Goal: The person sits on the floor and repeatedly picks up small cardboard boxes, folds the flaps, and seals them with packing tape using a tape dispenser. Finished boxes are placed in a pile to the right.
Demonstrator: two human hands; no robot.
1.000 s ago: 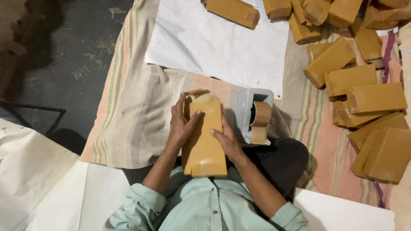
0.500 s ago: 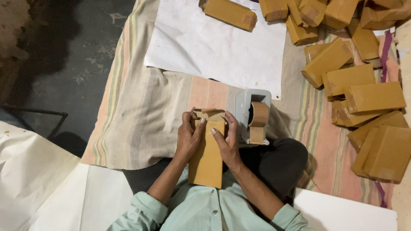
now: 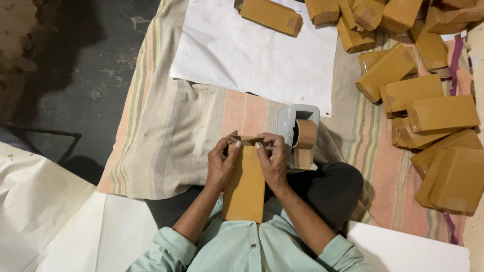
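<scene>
On the far left lies a big sheet of white paper (image 3: 35, 211) on the dark floor (image 3: 85, 65), and next to it starts a striped cloth (image 3: 166, 141) that covers the working place. In the middle the person holds a long brown paper package (image 3: 244, 189), flat and rectangular, standing upright against the light green shirt (image 3: 242, 249), with its lower end near the chest. Its top end has loose paper flaps that are folded over. The left hand (image 3: 219, 163) is closed on the left side of the package near the top, and its thumb presses on the folded flap. The right hand (image 3: 273, 161) is closed on the right side in the same way, with fingertips on the flap, so the package sits between both hands and its top edge is under the fingers. Just beside the right hand stands a grey tape dispenser (image 3: 298, 133) with a brown roll. Farther up lies a white sheet (image 3: 252, 55), and on the right many similar brown packages (image 3: 433, 113) are piled on the cloth.
</scene>
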